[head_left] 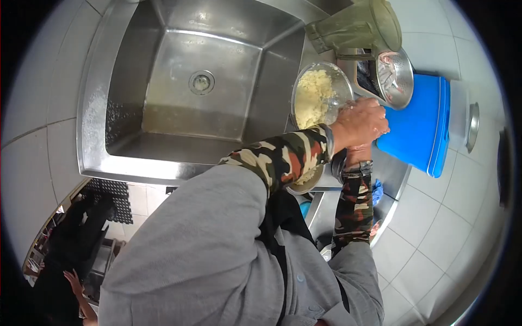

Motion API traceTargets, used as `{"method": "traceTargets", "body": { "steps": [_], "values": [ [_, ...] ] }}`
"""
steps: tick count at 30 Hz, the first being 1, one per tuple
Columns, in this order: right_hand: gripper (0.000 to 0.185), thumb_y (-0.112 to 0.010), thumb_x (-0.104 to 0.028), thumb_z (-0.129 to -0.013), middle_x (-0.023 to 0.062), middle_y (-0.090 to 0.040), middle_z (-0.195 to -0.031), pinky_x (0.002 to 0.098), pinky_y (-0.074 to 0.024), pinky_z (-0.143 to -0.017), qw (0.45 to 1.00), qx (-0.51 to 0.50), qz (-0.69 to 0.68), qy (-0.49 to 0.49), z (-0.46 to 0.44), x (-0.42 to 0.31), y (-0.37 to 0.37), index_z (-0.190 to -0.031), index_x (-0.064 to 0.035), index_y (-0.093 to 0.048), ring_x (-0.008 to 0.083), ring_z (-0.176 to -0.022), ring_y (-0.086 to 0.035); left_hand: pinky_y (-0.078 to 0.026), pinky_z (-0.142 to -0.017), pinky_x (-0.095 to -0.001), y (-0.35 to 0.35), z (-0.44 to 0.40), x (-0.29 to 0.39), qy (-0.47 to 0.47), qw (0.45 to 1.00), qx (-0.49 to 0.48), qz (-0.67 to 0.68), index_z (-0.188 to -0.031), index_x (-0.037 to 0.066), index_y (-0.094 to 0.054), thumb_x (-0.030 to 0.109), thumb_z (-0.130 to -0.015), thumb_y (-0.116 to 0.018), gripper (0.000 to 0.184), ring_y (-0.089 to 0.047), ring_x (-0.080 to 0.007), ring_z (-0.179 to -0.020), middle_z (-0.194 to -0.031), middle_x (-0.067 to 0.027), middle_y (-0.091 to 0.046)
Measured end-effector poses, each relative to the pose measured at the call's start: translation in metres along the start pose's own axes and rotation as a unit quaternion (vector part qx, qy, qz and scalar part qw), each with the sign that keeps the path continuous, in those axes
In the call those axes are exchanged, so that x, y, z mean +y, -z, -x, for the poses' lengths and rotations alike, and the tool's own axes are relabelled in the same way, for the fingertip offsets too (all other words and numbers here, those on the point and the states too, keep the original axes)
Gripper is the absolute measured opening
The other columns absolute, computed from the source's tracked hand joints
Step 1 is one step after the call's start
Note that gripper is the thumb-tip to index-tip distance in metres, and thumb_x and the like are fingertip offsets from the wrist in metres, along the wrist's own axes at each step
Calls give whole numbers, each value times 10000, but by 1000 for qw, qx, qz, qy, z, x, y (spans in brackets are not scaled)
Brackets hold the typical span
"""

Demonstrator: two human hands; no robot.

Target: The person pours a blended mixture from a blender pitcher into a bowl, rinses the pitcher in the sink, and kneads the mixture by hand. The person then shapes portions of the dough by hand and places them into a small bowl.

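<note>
My left hand is closed at the right rim of a clear bowl, on top of my right hand. Of the right hand, mainly the wrist shows below it; its fingers are mostly covered. The two hands are pressed together, and whatever lies between them is hidden. Pale bits cling to the skin. Inside the bowl is a heap of pale yellow, crumbly, moist-looking food. Under my left forearm, a second bowl with similar pale crumbs is partly covered.
A deep steel sink lies to the left. Beyond the bowl are a greenish translucent jug on its side and a steel bowl with residue. A blue box stands to the right. Another person's hand shows at lower left.
</note>
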State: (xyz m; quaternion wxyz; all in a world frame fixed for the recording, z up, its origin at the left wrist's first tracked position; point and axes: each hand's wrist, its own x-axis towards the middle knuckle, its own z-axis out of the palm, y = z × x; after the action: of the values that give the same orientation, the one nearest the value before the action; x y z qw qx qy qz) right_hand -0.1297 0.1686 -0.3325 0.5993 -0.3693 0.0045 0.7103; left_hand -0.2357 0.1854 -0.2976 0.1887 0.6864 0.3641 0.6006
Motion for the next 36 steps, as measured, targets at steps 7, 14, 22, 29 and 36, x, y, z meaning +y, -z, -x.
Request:
{"method": "traceTargets", "body": {
  "steps": [7, 14, 22, 29, 36],
  "values": [
    [257, -464, -254, -932, 100, -643, -955, 334, -519, -721, 998, 20, 57, 17, 5, 0, -4, -1035, -48, -579, 195, -827, -629, -413, -826, -408, -6, -2, -3, 33, 999, 29, -30, -705, 183, -695, 298, -736, -634, 134, -533, -212, -888, -772, 7, -582],
    [253, -470, -248, -930, 102, -644, -950, 328, -518, -711, 996, 30, 85, 26, 8, -1, -7, -1035, -45, -578, 194, -819, -629, -403, -798, -416, -4, -1, -7, 58, 997, 33, -27, -704, 185, -687, 314, -753, -623, 152, -539, -222, -885, -769, -4, -594],
    [249, -476, -242, -927, 104, -644, -945, 321, -517, -698, 992, 40, 117, 36, 8, 0, -10, -1034, -41, -577, 194, -810, -629, -412, -784, -433, 6, 1, -18, 92, 995, 39, -12, -726, 165, -675, 329, -777, -615, 182, -568, -242, -884, -808, -33, -626],
    [245, -482, -236, -924, 106, -644, -940, 315, -517, -687, 988, 49, 145, 31, 6, 7, -13, -1034, -38, -576, 193, -802, -629, -424, -764, -426, 16, 6, -24, 99, 995, 8, -7, -725, 143, -663, 339, -806, -606, 219, -594, -252, -880, -795, -46, -636],
    [242, -488, -230, -922, 108, -645, -935, 310, -516, -676, 981, 63, 182, 29, 5, 15, -17, -1034, -34, -575, 193, -794, -629, -444, -717, -408, 9, 12, -30, 90, 996, -2, 4, -729, 144, -663, 318, -799, -602, 197, -614, -257, -779, -729, -53, -629]
  ]
}}
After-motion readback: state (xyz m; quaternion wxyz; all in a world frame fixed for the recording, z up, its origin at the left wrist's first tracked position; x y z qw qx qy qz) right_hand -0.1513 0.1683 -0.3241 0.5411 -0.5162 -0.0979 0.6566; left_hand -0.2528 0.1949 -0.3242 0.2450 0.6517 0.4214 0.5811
